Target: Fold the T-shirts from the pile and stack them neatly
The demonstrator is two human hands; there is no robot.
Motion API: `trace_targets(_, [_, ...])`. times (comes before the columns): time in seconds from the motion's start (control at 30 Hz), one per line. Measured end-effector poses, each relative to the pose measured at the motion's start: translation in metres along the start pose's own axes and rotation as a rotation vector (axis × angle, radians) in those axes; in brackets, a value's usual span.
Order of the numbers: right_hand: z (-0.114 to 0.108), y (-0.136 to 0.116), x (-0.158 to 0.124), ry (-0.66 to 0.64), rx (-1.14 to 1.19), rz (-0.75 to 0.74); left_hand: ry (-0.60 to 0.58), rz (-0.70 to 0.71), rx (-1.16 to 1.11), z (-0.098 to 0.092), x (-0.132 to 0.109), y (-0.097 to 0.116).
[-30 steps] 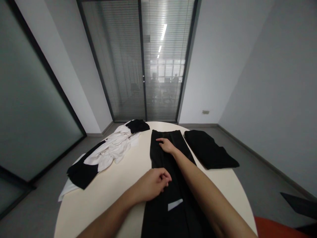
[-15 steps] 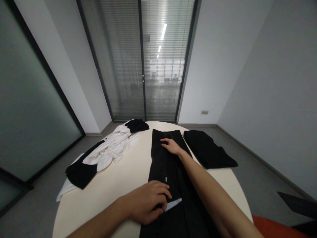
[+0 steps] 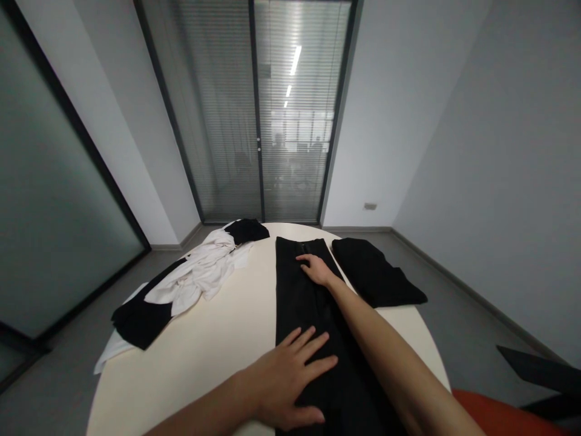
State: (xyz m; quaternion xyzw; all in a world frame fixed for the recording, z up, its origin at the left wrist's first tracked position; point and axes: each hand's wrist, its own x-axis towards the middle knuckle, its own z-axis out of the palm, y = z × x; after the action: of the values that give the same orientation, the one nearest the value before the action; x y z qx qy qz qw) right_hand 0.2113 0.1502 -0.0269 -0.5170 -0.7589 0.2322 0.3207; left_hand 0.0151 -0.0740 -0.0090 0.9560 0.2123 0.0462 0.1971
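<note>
A pair of black trousers (image 3: 295,297) lies lengthwise on the table, waistband at the far end, with the near end running out of view at the bottom. My left hand (image 3: 293,375) rests on the nearer part of the cloth, palm down and fingers spread. Farther up, just below the waistband, my right hand (image 3: 315,269) touches the fabric with its fingers stretched out and holds nothing. My right forearm hides part of the right side of the trousers.
A folded black garment (image 3: 372,272) lies right of the trousers. White and black clothes (image 3: 195,272) are heaped along the left of the round cream table (image 3: 204,351). Beyond the far edge stands a glass door with blinds (image 3: 290,151). Something orange (image 3: 490,415) shows at lower right.
My left hand has gone from curled fingers at a pale strip to spread flat on the cloth. The pale strip and small white tag no longer show. My right hand has barely moved.
</note>
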Motion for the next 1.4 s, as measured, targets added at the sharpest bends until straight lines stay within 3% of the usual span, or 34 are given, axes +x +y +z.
trace_targets(0.2, [-0.010, -0.014, -0.010, 0.118, -0.217, 0.025, -0.053, -0.053, 0.052, -0.022, -0.007, -0.022])
trace_targets(0.4, [-0.005, -0.021, -0.035, -0.170, -0.395, 0.235, 0.060, -0.118, 0.145, -0.027, -0.016, -0.027])
trace_targets(0.5, [0.008, -0.017, -0.042, -0.221, -0.383, 0.264, 0.070, -0.110, 0.182, -0.023, -0.016, -0.025])
trace_targets(0.67, [0.014, -0.009, -0.038, -0.083, -0.333, 0.165, 0.058, -0.067, 0.178, -0.021, -0.017, -0.025])
trace_targets(0.87, [-0.005, -0.017, -0.049, 0.025, -0.278, 0.073, 0.051, 0.067, -0.048, -0.014, -0.028, 0.002])
trace_targets(1.03, [-0.008, -0.030, -0.091, -0.115, -0.412, 0.110, 0.010, 0.030, -0.095, -0.016, -0.030, 0.016])
trace_targets(1.17, [-0.009, -0.031, -0.121, -0.282, -0.397, -0.012, -0.020, -0.041, -0.097, -0.014, -0.028, 0.018])
trace_targets(1.4, [-0.025, -0.030, -0.135, -0.301, -0.364, -0.134, -0.012, -0.096, -0.028, -0.005, -0.026, 0.014])
